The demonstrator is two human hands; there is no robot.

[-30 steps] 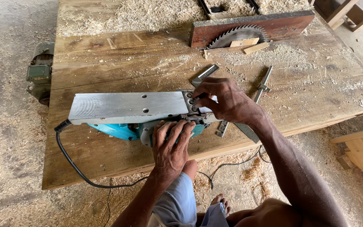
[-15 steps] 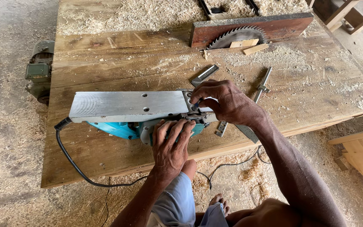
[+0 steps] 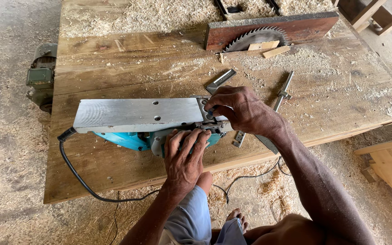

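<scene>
Here, the teal-bodied electric planer with its flat grey metal sole point(image 3: 137, 115) lies upturned mid-bench. Left hand point(image 3: 184, 156) clamps over the body at 6 o'clock. Right hand point(image 3: 241, 109), fingers curled, pinches something small at the blade end, 3 o'clock; likely blade adjustment. A loose steel blade strip point(image 3: 221, 80) lies at 1 o'clock. Next calls for steady bracing.

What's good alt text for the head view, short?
An upturned teal electric planer, flat metal sole facing up, lies on a sawdust-strewn wooden workbench. The left hand grips its body while the right hand works at the cutter end. A circular saw blade sticks up through the bench behind.
</scene>
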